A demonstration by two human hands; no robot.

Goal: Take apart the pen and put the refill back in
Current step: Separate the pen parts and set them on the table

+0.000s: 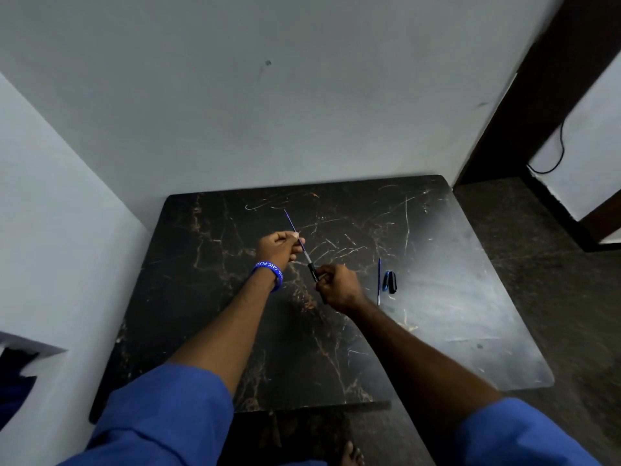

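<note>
The refill point(295, 230) is a thin blue stick held up over the dark counter point(470, 331). The left hand point(280, 245) pinches it near the middle. Its lower end goes into the black pen body point(312, 271), which the right hand point(337, 286) is closed around. I think the refill is only partly inside. It is thin, so a hard or crooked push could bend it or make it slip from the fingers. Another blue refill point(379, 280) and a small black cap point(390, 281) lie just beside each other on the counter, near the right hand. A careless wrist could knock them away.
</note>
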